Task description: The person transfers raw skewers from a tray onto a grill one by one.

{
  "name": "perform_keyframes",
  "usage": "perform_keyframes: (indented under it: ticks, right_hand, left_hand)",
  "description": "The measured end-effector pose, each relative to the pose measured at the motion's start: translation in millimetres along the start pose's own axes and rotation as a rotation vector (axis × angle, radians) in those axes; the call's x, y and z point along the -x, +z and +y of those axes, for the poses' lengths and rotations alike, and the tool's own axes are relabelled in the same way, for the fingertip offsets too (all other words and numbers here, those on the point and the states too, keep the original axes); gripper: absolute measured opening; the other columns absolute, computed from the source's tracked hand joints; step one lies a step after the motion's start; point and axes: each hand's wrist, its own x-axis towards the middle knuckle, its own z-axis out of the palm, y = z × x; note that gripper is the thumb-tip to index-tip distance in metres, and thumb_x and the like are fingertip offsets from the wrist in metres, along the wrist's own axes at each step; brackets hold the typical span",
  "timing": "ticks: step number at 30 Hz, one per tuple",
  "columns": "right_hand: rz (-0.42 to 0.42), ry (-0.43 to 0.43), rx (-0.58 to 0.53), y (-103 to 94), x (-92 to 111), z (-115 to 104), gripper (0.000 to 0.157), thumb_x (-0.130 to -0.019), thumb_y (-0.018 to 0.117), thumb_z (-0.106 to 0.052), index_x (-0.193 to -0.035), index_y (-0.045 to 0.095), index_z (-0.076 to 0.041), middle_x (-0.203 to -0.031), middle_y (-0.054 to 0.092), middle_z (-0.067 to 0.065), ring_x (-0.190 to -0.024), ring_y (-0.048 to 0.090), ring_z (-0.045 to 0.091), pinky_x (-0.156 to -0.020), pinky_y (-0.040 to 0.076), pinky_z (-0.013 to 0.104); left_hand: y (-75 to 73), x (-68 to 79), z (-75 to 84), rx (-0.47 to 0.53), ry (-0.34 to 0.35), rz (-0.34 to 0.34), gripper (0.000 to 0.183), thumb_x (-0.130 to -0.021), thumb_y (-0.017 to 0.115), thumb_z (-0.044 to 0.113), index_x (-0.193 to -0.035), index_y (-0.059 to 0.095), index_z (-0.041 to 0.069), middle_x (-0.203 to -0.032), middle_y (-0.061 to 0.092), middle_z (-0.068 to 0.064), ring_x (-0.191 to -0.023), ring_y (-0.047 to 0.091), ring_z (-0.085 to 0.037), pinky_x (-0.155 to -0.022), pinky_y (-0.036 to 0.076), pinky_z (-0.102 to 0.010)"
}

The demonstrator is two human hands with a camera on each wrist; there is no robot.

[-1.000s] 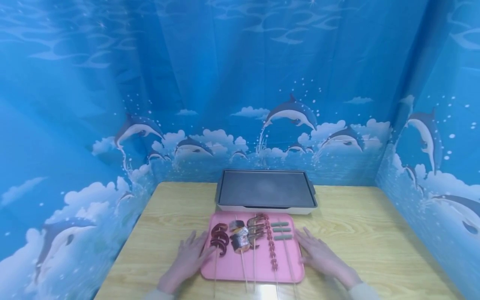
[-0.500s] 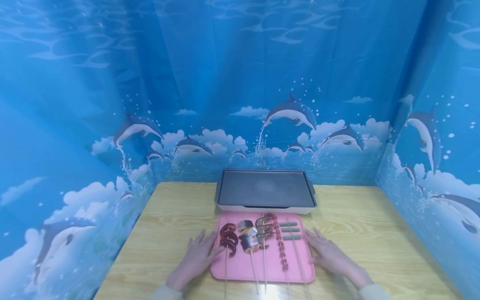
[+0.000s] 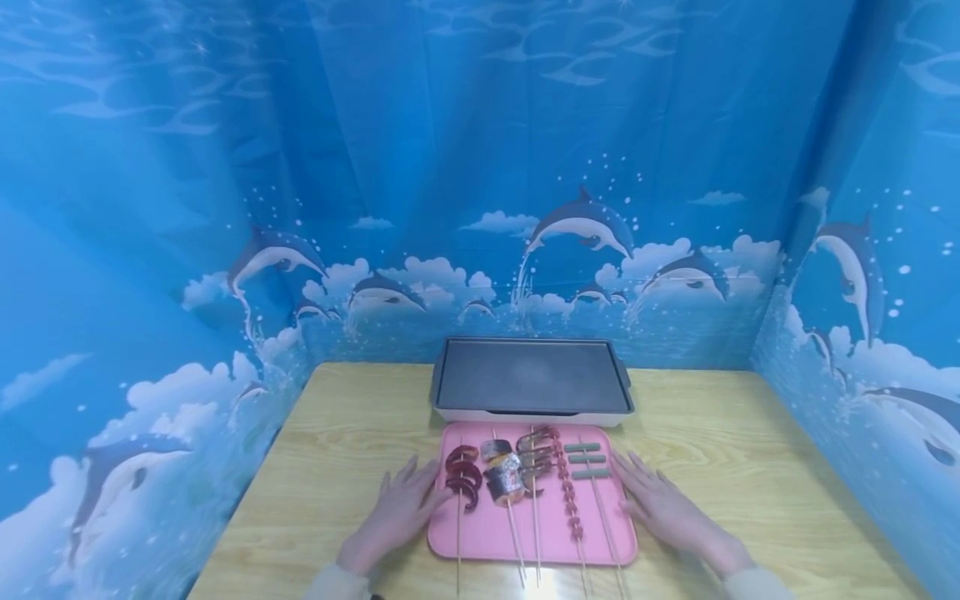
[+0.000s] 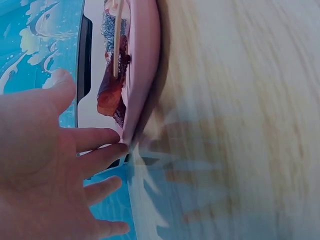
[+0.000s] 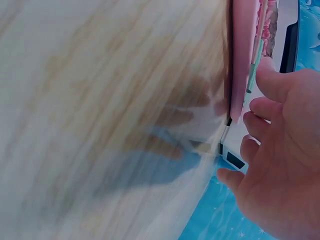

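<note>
Bright, hazy head view with white glare on the table [image 3: 345, 433], 2 dimmer wrist views

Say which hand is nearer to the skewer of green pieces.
Right: the right hand is beside the green pieces; the left hand is across the pink tray, at its left edge.

Pale left sleeve [image 3: 337, 583], matching right sleeve [image 3: 756, 585], both wrist-length, bare slender fingers [image 4: 102, 191]

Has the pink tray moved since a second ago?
Yes: in the head view, the pink tray has shifted right relative to the griddle, now roughly centred in front of it.
</note>
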Motion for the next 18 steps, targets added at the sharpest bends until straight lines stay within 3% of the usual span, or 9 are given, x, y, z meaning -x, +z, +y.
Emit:
perform_keyframes:
  ticks: [6, 9, 13, 18]
  right_hand:
    - [-0.031, 0.015, 0.029, 4.0, -3, 2, 0.056, -0.093, 0.052, -0.03, -0.142, 0.033, -0.011, -0.148, 0.029, 0.01, -0.133, 0.025, 0.041, -0.102, 0.021, 0.066]
    - [-0.041, 0.018, 0.043, 5.0, -3, 2, 0.057, -0.093, 0.051, -0.031, -0.143, 0.032, -0.01, -0.149, 0.028, 0.01, -0.133, 0.025, 0.041, -0.103, 0.02, 0.066]
    - [-0.02, 0.002, 0.047, 6.3, -2, 2, 0.056, -0.093, 0.051, -0.029, -0.142, 0.033, -0.008, -0.148, 0.029, 0.011, -0.136, 0.02, 0.035, -0.102, 0.022, 0.066]
    - [-0.026, 0.007, 0.027, 6.2, -1, 1, 0.056, -0.094, 0.05, -0.028, -0.142, 0.032, -0.007, -0.149, 0.027, 0.012, -0.138, 0.009, 0.025, -0.102, 0.021, 0.066]
  left_hand:
    - [-7.1, 1.5, 6.8, -0.003, 0.045, 0.106, 0.047, -0.096, 0.043, 0.038, -0.133, 0.048, 0.01, -0.136, 0.048, -0.011, -0.13, 0.034, -0.037, -0.105, 0.023, -0.062]
    - [-8.9, 4.8, 10.0, 0.054, 0.01, 0.144, 0.038, -0.095, 0.048, 0.033, -0.125, 0.055, 0.01, -0.126, 0.057, -0.01, -0.12, 0.049, -0.031, -0.101, 0.037, -0.053]
    - [-6.9, 9.7, 13.0, 0.206, -0.084, 0.088, 0.031, -0.092, 0.054, 0.032, -0.116, 0.061, 0.013, -0.11, 0.064, -0.003, -0.096, 0.061, -0.018, -0.082, 0.052, -0.037]
    - [2.0, 18.1, 14.1, 0.387, -0.13, -0.034, 0.026, -0.09, 0.057, 0.026, -0.108, 0.062, 0.008, -0.084, 0.066, 0.0, -0.07, 0.061, -0.01, -0.056, 0.052, -0.021]
